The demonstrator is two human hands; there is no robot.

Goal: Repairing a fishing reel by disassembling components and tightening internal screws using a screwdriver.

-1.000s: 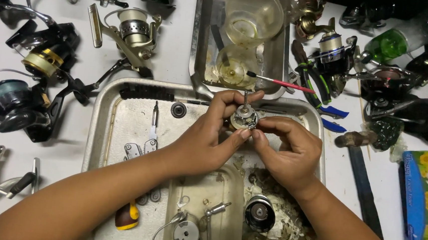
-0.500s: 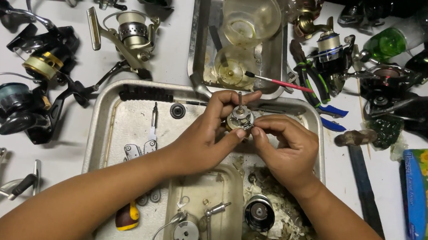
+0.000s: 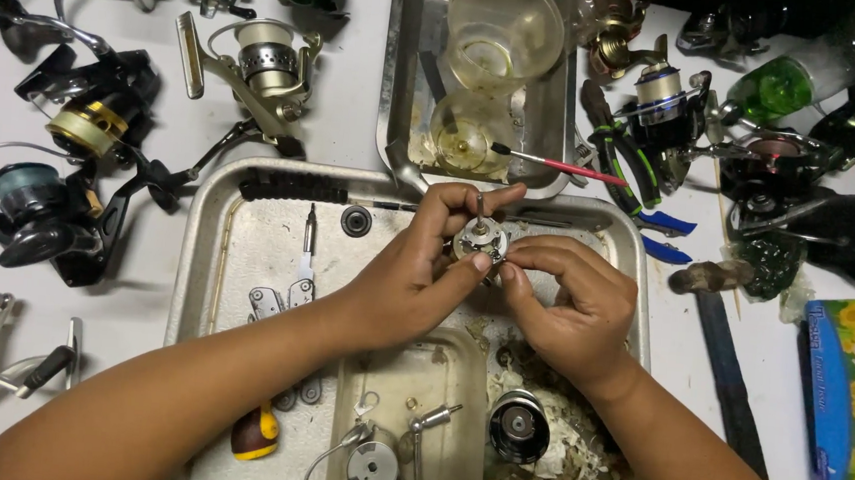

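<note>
My left hand point(image 3: 415, 274) grips a small round metal reel part point(image 3: 480, 240) with a thin shaft sticking up, over the large metal tray point(image 3: 216, 255). My right hand point(image 3: 573, 305) pinches at the right side of the same part with thumb and forefinger. Both hands meet above the tray's upper middle. Below them in the tray lie a dark spool point(image 3: 519, 427), a small round gear piece point(image 3: 372, 467) and greasy crumpled paper point(image 3: 563, 450).
A screwdriver point(image 3: 308, 237), a black brush point(image 3: 291, 186) and a yellow-handled tool point(image 3: 255, 434) lie in the tray. A smaller tray point(image 3: 403, 88) behind holds plastic cups and a red brush. Several fishing reels point(image 3: 85, 116) crowd the left and back; pliers point(image 3: 624, 154), a hammer point(image 3: 717, 330) and a tissue pack point(image 3: 853, 400) lie right.
Both hands stay on the reel part; the fingers have shifted slightly around it. Nothing else has moved.
</note>
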